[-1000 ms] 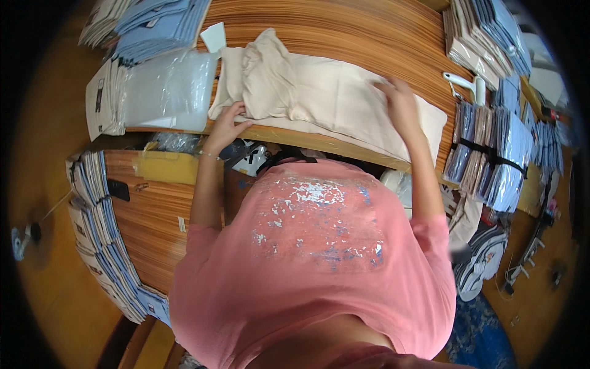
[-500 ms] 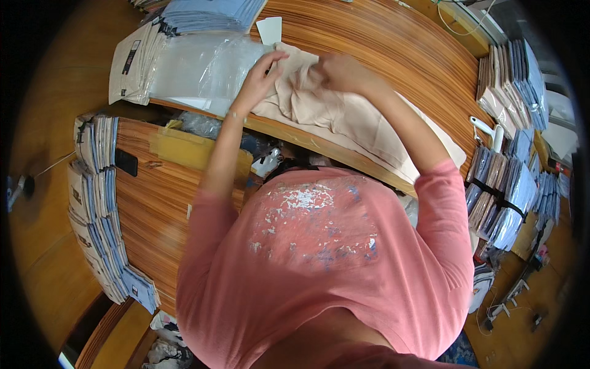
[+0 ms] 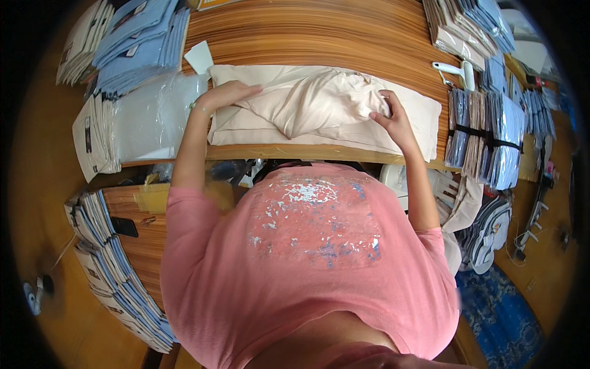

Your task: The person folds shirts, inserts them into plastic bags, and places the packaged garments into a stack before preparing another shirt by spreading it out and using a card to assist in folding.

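A cream-coloured garment (image 3: 319, 104) lies spread on the wooden table (image 3: 319, 31), bunched up in its middle. My left hand (image 3: 227, 95) rests flat on the garment's left part, fingers together and pointing right. My right hand (image 3: 390, 117) pinches a fold of the bunched fabric near its right part. Both forearms reach up from my pink shirt (image 3: 307, 258).
A stack of clear plastic bags (image 3: 141, 117) lies left of the garment, with piles of blue folded shirts (image 3: 138, 43) behind it. Bundled packed shirts (image 3: 485, 135) and a white tool (image 3: 458, 71) sit on the right. More shirt stacks (image 3: 107, 258) line a lower shelf at left.
The view has shifted, so the garment now sits centred. My hands have spread apart: the left now presses flat on the garment's left part, the right grips the bunched fabric further right.
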Demonstrator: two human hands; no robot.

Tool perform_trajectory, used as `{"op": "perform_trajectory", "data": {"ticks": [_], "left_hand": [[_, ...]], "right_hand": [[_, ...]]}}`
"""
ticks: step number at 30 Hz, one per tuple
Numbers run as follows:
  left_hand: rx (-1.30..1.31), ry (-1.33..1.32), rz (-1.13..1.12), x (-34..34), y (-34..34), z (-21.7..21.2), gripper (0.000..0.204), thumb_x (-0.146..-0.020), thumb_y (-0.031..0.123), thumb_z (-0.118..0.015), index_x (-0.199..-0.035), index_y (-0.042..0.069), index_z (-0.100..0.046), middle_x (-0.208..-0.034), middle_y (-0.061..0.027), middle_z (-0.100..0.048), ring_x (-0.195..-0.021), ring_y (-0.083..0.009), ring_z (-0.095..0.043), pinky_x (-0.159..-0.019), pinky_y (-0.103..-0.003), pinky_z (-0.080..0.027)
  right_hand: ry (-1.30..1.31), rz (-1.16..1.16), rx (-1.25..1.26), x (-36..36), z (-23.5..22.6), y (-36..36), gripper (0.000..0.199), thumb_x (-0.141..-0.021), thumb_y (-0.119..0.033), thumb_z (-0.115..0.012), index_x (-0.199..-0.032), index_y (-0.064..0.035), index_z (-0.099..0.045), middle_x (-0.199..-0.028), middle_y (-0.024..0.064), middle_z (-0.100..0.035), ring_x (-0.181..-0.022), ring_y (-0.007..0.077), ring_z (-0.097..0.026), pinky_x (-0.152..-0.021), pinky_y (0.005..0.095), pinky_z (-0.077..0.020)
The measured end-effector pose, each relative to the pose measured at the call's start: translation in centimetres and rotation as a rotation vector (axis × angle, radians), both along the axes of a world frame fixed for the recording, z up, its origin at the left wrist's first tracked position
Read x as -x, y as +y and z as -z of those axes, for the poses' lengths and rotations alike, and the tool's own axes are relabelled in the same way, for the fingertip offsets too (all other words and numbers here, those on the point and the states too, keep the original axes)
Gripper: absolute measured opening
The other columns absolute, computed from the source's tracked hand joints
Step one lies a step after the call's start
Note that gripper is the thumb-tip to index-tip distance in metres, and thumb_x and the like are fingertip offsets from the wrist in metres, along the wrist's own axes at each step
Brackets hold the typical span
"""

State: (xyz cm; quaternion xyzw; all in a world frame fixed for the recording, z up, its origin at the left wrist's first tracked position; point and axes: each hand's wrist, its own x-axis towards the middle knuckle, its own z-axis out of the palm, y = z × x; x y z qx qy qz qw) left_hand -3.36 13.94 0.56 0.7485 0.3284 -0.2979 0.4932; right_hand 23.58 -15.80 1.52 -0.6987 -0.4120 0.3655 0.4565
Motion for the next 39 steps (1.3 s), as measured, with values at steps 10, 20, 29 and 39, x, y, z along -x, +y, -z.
{"op": "perform_trajectory", "data": {"ticks": [10,20,29,39], "left_hand": [[-0.747,-0.366,-0.044,3.6,0.2,3.7,0.036,-0.081,0.035,-0.059,-0.092,0.001,-0.063,-0.092,-0.018,-0.062,-0.093,-0.0341,-0.055,-0.081,-0.039,-0.042],[-0.752,-0.234,-0.104,2.0,0.0,3.5,0.034,-0.083,0.035,-0.059,-0.093,0.002,-0.062,-0.097,-0.0172,-0.061,-0.098,-0.0329,-0.054,-0.085,-0.039,-0.04],[-0.453,-0.975,0.181,-7.4,-15.4,3.4,0.034,-0.084,0.023,-0.059,-0.113,0.005,-0.056,-0.123,-0.0103,-0.052,-0.118,-0.0285,-0.044,-0.101,-0.044,-0.03],[-0.66,-0.912,0.268,-11.6,-20.0,7.7,0.038,-0.089,0.01,-0.048,-0.126,0.009,-0.049,-0.138,-0.0082,-0.039,-0.132,-0.0283,-0.03,-0.107,-0.049,-0.021]], "right_hand": [[0.113,0.304,-0.157,-1.8,1.1,-1.9,0.024,-0.086,-0.001,-0.056,-0.11,-0.0023,-0.058,-0.106,0.0029,-0.058,-0.089,0.0084,-0.051,-0.071,0.0179,-0.0408],[-0.12,0.315,0.064,-5.4,6.0,-1.7,0.024,-0.069,0.005,-0.06,-0.09,-0.0054,-0.067,-0.097,0.0054,-0.057,-0.077,0.0137,-0.052,-0.067,0.0243,-0.0431],[-0.644,0.692,0.201,-13.7,6.6,-12.2,0.017,-0.075,-0.008,-0.063,-0.091,-0.0025,-0.066,-0.094,0.0146,-0.06,-0.078,0.0269,-0.058,-0.07,0.0336,-0.0473],[-0.746,0.754,0.387,-18.7,6.7,-10.0,0.027,-0.079,-0.028,-0.063,-0.083,-0.0014,-0.063,-0.086,0.0186,-0.062,-0.082,0.0367,-0.058,-0.073,0.0436,-0.0462]]}}
